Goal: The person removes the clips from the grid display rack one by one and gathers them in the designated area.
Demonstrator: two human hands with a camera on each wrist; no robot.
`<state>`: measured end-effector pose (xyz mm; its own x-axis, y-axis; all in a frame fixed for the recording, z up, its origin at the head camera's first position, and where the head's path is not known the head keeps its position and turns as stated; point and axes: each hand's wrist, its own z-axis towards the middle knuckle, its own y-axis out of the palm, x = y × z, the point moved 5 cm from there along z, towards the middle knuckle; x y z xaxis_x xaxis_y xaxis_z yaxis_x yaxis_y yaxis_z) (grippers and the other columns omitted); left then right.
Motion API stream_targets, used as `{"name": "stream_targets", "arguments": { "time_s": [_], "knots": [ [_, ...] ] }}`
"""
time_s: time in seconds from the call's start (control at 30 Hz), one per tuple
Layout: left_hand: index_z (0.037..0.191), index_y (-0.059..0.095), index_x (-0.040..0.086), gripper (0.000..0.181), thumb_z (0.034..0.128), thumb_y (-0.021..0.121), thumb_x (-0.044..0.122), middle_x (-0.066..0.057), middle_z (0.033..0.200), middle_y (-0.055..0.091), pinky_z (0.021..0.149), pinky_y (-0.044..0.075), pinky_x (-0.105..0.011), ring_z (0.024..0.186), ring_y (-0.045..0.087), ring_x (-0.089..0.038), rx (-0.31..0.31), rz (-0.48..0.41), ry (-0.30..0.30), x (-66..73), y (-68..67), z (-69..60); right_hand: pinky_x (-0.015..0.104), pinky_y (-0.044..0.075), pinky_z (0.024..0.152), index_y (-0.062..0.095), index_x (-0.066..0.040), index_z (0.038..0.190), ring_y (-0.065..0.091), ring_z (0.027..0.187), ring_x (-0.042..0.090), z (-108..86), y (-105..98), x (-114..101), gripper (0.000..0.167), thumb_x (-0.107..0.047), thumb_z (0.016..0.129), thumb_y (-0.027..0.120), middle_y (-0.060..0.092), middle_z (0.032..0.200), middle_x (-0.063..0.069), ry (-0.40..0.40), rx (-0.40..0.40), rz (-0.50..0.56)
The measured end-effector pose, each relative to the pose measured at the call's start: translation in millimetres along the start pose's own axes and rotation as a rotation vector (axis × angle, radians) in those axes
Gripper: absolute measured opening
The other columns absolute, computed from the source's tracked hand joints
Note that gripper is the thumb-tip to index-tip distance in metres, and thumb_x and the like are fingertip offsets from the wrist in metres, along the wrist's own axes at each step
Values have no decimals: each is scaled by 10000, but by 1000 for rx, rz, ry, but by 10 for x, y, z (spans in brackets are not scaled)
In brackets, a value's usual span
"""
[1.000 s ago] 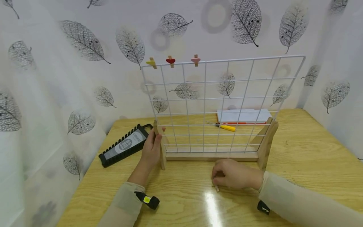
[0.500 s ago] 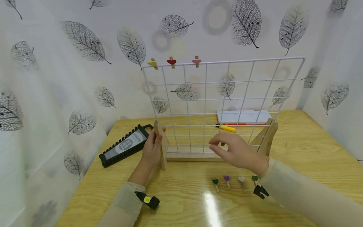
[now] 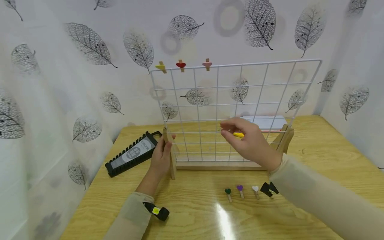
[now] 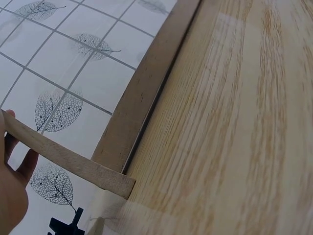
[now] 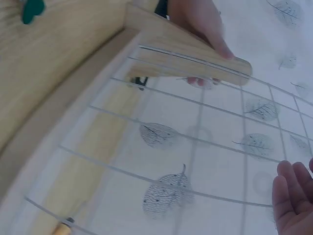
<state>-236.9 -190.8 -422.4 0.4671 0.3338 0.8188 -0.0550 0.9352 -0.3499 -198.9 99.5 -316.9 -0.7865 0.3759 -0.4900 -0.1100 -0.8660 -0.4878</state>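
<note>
My left hand [image 3: 161,156] grips the left wooden end of a stand [image 3: 171,166] that holds a white wire grid panel [image 3: 217,100]. In the left wrist view its thumb and fingers lie around that wood. My right hand [image 3: 249,140] is raised in front of the grid, thumb and forefinger apart, nothing seen between them. Heart clothespins in yellow [image 3: 161,67], red [image 3: 181,65] and pink [image 3: 207,64] are clipped to the grid's top wire. On the table in front lie a green one [image 3: 228,194], a purple one [image 3: 240,191] and a white one [image 3: 255,191].
A black tool holder [image 3: 132,153] lies left of the stand. Behind the grid are a yellow-handled tool [image 3: 239,135], partly hidden by my right hand, and a white flat case [image 3: 267,122]. Leaf-printed curtain [image 3: 90,83] encloses the table [image 3: 324,166].
My right hand has risen from the clothespins on the table to the middle of the grid, uncovering the green, purple and white ones. The left hand stays on the stand.
</note>
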Motion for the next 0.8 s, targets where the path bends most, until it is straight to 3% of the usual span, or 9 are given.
{"name": "stream_targets", "arguments": {
  "time_s": [0.2,0.37,0.67,0.8],
  "knots": [
    [1390,527,86,393,1105,389,318,-143,1420,547,988,424,-529,1225,533,-326,22,12,12,7,-1,-6,218,516,809,691,-18,1163,665,914,124,256,-153,-112,226,15,940,680,714,1058,31,55,52,101],
    [1391,525,52,405,1105,395,308,-148,1412,551,998,420,-527,1222,533,-321,24,13,25,17,2,2,205,508,828,678,25,1182,658,942,116,482,-264,-266,246,32,937,677,702,1099,61,51,94,134],
    [1395,512,-2,377,1104,407,213,-208,1404,546,980,416,-560,1214,533,-412,16,-12,29,7,9,15,224,509,734,641,55,1238,662,883,167,886,-452,-563,313,44,925,660,656,1141,56,-65,201,184],
    [1385,502,-54,342,1093,403,93,-268,1397,529,1006,400,-568,1229,514,-442,12,-15,3,207,-4,-5,227,517,744,630,7,1313,668,918,152,1039,-482,-641,380,29,934,649,628,1206,57,-51,217,152]
  ]
}}
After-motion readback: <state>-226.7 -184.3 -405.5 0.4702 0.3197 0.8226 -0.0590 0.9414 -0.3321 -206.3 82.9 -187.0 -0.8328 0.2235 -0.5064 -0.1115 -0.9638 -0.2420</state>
